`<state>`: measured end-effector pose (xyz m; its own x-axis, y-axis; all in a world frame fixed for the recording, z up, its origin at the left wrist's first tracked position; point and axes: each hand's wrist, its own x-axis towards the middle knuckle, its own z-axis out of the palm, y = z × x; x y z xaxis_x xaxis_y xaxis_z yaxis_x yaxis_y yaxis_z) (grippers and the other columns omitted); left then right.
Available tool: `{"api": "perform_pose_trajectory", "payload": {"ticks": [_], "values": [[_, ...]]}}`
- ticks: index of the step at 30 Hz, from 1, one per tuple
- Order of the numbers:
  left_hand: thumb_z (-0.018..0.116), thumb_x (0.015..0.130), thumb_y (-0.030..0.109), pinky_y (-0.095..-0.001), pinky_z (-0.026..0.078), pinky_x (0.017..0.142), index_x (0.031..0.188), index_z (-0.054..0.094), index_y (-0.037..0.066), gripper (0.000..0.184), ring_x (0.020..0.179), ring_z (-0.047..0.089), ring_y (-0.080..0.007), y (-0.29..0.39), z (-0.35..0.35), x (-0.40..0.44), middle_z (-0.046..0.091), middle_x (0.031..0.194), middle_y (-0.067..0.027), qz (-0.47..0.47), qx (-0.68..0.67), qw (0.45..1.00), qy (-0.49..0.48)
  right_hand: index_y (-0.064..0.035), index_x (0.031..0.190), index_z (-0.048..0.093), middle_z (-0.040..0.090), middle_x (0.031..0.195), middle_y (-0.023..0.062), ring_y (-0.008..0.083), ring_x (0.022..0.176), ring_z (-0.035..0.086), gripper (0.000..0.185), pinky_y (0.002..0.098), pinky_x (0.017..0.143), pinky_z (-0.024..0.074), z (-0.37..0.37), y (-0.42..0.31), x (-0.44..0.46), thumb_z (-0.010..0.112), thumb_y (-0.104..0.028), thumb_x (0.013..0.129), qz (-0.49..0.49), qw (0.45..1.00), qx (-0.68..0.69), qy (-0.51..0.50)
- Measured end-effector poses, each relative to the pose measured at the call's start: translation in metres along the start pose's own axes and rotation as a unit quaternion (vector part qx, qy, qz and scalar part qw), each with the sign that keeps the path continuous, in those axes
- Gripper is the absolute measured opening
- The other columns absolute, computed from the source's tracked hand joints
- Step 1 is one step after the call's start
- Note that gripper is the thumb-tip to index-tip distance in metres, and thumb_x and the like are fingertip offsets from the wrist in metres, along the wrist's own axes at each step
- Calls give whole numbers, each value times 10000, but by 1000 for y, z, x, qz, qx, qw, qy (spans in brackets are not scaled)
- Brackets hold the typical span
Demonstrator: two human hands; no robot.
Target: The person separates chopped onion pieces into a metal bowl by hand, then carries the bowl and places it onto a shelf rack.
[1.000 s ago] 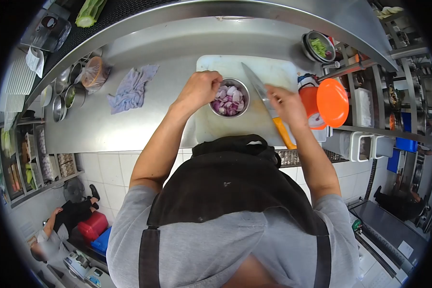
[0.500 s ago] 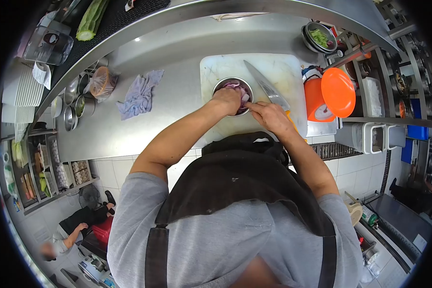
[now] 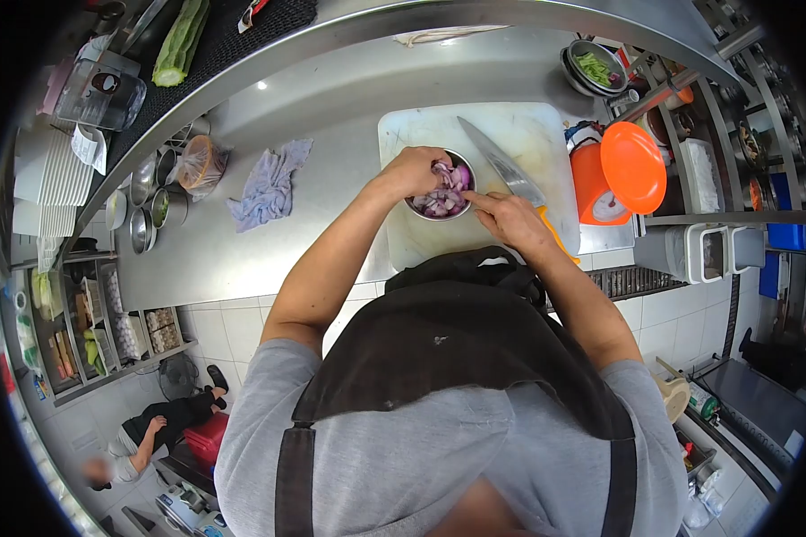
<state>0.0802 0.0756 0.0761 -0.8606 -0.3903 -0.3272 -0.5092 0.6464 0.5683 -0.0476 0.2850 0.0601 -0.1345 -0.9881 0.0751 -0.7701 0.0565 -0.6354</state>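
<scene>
1 metal bowl [image 3: 468, 170] w/ chopped onion [image 3: 442, 204], L hand [image 3: 415, 171] in it, R hand [image 3: 514, 221] at rim; can't tell if either's gripping. Bowl's on white cutting board [image 3: 421, 243], steel counter [image 3: 336, 210], white tiles [image 3: 233, 333] below.

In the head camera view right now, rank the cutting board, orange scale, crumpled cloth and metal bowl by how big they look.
1. Cutting board
2. Orange scale
3. Crumpled cloth and metal bowl, unranked: they look alike in area, and the left hand partly covers the bowl.
</scene>
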Motion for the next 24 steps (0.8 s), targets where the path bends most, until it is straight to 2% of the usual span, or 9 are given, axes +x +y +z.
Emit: {"api": "perform_pose_trajectory", "payload": {"ticks": [6, 8, 13, 15, 19, 22, 24], "values": [[631, 786, 16, -360, 515, 926, 1227, 648, 119, 454, 1084, 651, -284, 5, -11, -15, 677, 1186, -165, 21, -72, 997, 0, -146, 1238, 638, 692, 993, 165, 385, 896, 646, 347, 485, 789, 517, 3, 2, -2, 596, -147, 894, 3, 1000, 7, 5], [606, 777, -36, -329, 512, 917, 1236, 638, 83, 476, 1076, 644, -240, 0, -8, -16, 675, 1183, -150, 11, -206, 978, -8, -148, 1243, 635, 691, 992, 167, 387, 895, 646, 353, 487, 790, 516, 3, 2, -3, 597, -147, 892, 1, 1000, 9, 7], [651, 819, -17, -289, 508, 882, 1183, 645, 53, 371, 992, 637, -164, 4, -9, -18, 689, 1081, -85, -14, -230, 972, -42, -143, 1237, 641, 694, 998, 173, 388, 898, 647, 346, 483, 795, 517, 1, -2, -1, 603, -153, 894, 10, 1000, 7, 0], [675, 835, 8, -281, 506, 870, 1160, 650, 50, 328, 964, 634, -146, 1, -7, -17, 689, 1045, -64, -16, -239, 970, -51, -102, 1159, 681, 701, 984, 183, 385, 876, 658, 271, 468, 775, 522, -2, -7, 2, 617, -171, 905, 3, 998, 45, 36], [706, 856, 54, -269, 501, 841, 1110, 652, 36, 260, 912, 635, -124, 3, -4, -18, 689, 999, -41, 9, -236, 971, -48, -46, 1086, 704, 707, 937, 197, 394, 832, 661, 243, 446, 744, 528, -14, -22, 10, 639, -205, 913, 31, 993, 101, 56], [704, 858, 56, -271, 502, 839, 1098, 649, 32, 248, 903, 636, -122, 12, -5, -21, 686, 992, -42, 10, -253, 966, -49, -4, 1069, 701, 708, 876, 201, 353, 749, 686, 275, 407, 691, 530, -21, -30, 17, 662, -227, 913, 75, 987, 127, 56], [703, 860, 59, -274, 503, 839, 1094, 646, 32, 243, 903, 636, -119, 15, -6, -24, 685, 992, -42, 5, -262, 964, -49, 7, 1097, 692, 714, 828, 174, 260, 694, 702, 295, 354, 658, 525, -28, -36, 22, 666, -222, 913, 138, 970, 201, 18]]}}
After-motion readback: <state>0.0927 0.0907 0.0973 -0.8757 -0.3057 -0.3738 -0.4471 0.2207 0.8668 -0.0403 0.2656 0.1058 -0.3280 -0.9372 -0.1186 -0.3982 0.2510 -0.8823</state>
